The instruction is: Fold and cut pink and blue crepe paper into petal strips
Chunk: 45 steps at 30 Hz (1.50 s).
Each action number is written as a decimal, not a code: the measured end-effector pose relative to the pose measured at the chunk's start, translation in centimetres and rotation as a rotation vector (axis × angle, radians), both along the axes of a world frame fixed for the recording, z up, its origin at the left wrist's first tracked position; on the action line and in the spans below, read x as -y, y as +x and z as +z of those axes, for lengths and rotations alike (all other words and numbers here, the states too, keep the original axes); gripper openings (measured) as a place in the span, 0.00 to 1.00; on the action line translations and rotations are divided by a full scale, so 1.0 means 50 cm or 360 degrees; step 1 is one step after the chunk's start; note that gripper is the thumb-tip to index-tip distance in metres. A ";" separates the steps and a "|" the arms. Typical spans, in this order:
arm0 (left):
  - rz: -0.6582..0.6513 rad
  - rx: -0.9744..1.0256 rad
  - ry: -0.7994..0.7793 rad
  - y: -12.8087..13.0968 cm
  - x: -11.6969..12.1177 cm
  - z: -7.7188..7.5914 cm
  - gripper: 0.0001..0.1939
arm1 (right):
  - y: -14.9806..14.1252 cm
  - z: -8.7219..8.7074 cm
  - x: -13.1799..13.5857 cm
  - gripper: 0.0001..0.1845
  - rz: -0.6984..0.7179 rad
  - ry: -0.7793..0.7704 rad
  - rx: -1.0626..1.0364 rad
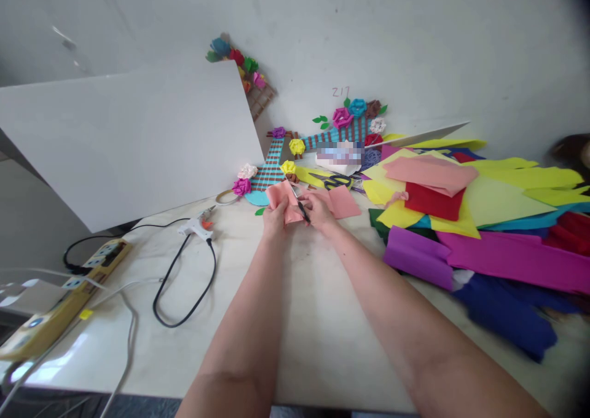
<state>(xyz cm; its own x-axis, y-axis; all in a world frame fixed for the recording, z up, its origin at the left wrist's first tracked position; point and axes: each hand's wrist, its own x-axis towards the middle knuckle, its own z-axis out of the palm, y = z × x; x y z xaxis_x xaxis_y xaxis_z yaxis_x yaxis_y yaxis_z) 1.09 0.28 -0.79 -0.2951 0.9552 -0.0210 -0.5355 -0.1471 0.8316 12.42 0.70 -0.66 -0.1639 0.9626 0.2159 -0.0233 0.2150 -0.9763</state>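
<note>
Near the middle of the table, my left hand pinches a folded piece of salmon-pink crepe paper from its left side. My right hand is closed on a slim tool with a silver blade and black handle, which lies across the pink paper. Whether this is scissors or a knife I cannot tell. Another pink piece lies flat just right of my right hand. Black-handled scissors rest behind my hands. Beyond them a turquoise-and-brown woven piece carries paper flowers.
A glue gun with a looped black cord lies left of my hands, near a yellow power strip. A large white board leans at the back left. Coloured paper sheets are heaped at right. A white pack stands behind the scissors.
</note>
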 end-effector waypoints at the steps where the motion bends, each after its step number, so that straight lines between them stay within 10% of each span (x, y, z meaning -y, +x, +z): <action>1: 0.0001 0.0008 0.0006 0.000 0.000 0.000 0.15 | 0.001 0.001 0.002 0.21 0.0033 -0.0003 -0.0034; 13: -0.0063 -0.0001 0.0013 0.000 0.002 0.001 0.16 | 0.013 0.043 0.038 0.18 0.0154 -0.0122 -0.0096; 45: 0.0007 -0.0027 0.0040 -0.004 -0.005 -0.006 0.18 | 0.024 0.007 -0.005 0.20 -0.0149 -0.0042 -0.0343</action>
<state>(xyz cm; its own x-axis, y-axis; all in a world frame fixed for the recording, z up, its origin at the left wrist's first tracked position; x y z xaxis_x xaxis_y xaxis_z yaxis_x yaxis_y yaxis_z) 0.90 0.54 -1.10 -0.2996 0.9540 0.0082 -0.5205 -0.1706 0.8366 13.62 0.97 -0.33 -0.0268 0.9771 0.2110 -0.2128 0.2006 -0.9563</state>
